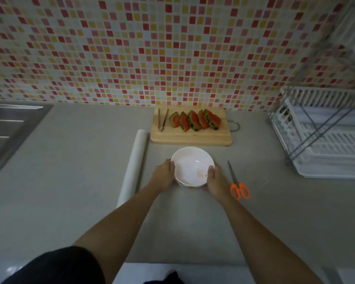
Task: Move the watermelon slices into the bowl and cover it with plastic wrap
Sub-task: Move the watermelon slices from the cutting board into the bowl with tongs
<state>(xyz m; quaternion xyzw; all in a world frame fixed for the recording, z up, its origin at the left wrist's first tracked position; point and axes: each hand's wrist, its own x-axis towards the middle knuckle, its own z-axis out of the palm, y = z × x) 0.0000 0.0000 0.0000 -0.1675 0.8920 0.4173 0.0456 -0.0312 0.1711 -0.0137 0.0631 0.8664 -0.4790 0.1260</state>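
A white bowl (191, 165) stands on the grey counter in the middle, with nothing in it. My left hand (163, 175) grips its left side and my right hand (215, 180) grips its right side, thumb on the rim. Behind it lies a wooden cutting board (191, 135) with several watermelon slices (195, 119) leaning in a row. Metal tongs (162, 119) lie at the board's left end. A roll of plastic wrap (132, 167) lies lengthwise to the left of the bowl.
Orange-handled scissors (238, 183) lie just right of my right hand. A white dish rack (324, 136) fills the right side. A steel sink (6, 128) is at the far left. A tiled wall rises behind the counter.
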